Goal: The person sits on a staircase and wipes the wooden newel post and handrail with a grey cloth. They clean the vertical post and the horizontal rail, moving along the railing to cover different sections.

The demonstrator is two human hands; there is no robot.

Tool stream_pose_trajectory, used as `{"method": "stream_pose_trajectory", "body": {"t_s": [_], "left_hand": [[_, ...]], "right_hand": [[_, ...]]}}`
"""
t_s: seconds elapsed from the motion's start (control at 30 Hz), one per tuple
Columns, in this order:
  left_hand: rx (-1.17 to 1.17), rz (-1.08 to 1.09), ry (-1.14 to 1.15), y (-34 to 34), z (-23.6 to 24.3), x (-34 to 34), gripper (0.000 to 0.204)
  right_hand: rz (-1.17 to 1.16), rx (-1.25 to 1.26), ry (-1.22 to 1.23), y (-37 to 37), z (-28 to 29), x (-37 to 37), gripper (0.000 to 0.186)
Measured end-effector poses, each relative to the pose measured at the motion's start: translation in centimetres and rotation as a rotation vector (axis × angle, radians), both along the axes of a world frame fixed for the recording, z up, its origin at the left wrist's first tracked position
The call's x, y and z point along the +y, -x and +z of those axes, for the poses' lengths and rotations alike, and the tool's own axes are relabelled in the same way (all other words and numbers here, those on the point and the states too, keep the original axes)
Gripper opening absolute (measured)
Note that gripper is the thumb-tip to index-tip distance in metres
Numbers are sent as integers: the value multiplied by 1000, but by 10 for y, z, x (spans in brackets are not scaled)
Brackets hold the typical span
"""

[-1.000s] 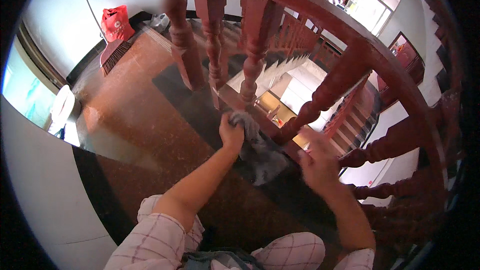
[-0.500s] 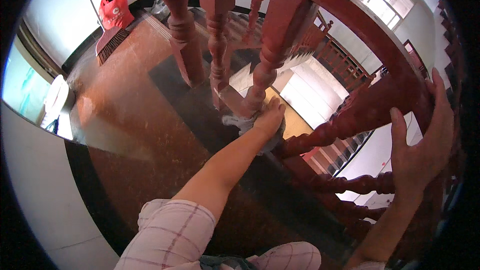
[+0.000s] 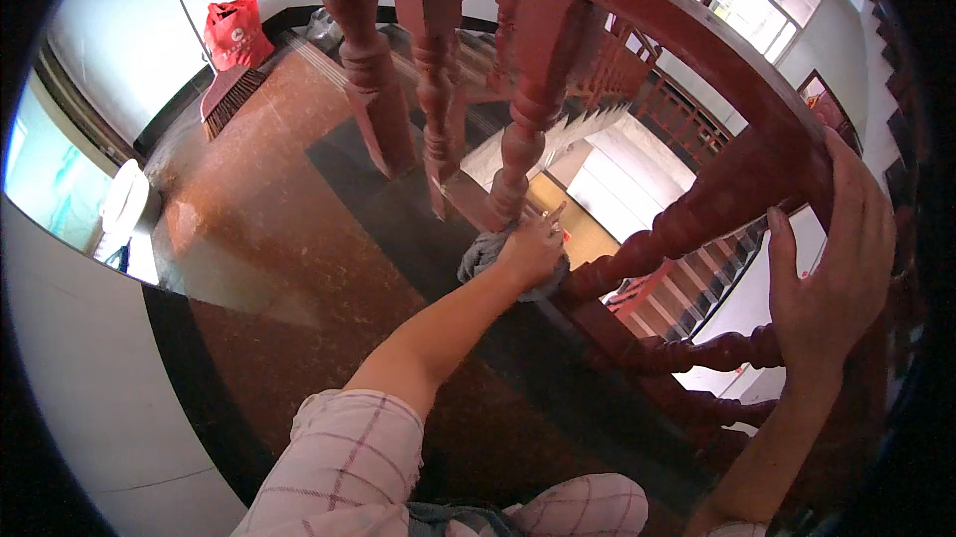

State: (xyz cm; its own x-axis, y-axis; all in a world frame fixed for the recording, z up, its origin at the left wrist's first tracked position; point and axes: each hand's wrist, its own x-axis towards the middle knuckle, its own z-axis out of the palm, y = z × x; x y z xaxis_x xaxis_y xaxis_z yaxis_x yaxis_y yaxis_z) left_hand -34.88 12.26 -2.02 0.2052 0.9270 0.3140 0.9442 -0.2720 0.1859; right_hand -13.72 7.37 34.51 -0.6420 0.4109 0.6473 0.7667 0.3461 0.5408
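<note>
My left hand [image 3: 533, 251] presses a grey cloth [image 3: 480, 256] onto the low bottom rail of a dark red wooden balustrade, between two turned balusters. The cloth bunches out on both sides of the palm; one finger sticks up toward the stairwell. Close to it stands a turned baluster [image 3: 522, 147]. On the right, my right hand [image 3: 836, 258] lies against the red handrail [image 3: 742, 74] where it bends down, fingers stretched along the wood and thumb spread apart. Nothing loose shows in that hand.
Past the balusters the stairwell drops to lower steps [image 3: 687, 288]. At the far left a broom [image 3: 231, 99] leans on the wall beside a red bag [image 3: 237, 34]. A white basin [image 3: 127, 204] stands by the left wall. Brown floor [image 3: 269, 209] with a black border lies below.
My left hand stays at the rail's foot; the cloth is now bunched closer around it and one finger has lifted. My right hand remains on the handrail. The view has shifted slightly.
</note>
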Motion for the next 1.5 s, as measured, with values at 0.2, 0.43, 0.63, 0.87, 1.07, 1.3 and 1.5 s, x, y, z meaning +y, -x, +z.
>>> {"method": "stream_pose_trajectory", "body": {"t_s": [0.2, 0.43, 0.63, 0.87, 1.07, 1.3, 1.5], "left_hand": [[-68, 121, -107, -6, -5, -13, 27], [-2, 176, -105, 2, 3, -38, 26], [-61, 224, 177, 60, -4, -83, 25], [-1408, 882, -44, 142, 36, -79, 11], [-1488, 156, -308, 97, 80, -50, 60], [-1177, -128, 93, 115, 54, 5, 90], [-1155, -348, 618, 143, 91, 27, 59]], "right_hand": [[33, -27, -2, -4, 0, 1, 61], [19, -16, -13, -7, 0, -1, 61], [-10, -2, -20, -4, -1, 0, 63], [-65, 73, -52, 9, -10, -1, 63], [-45, 117, -37, 16, -16, 2, 67], [-77, 100, -97, 16, -14, 2, 65], [-106, 66, -169, 19, -22, 8, 61]]}}
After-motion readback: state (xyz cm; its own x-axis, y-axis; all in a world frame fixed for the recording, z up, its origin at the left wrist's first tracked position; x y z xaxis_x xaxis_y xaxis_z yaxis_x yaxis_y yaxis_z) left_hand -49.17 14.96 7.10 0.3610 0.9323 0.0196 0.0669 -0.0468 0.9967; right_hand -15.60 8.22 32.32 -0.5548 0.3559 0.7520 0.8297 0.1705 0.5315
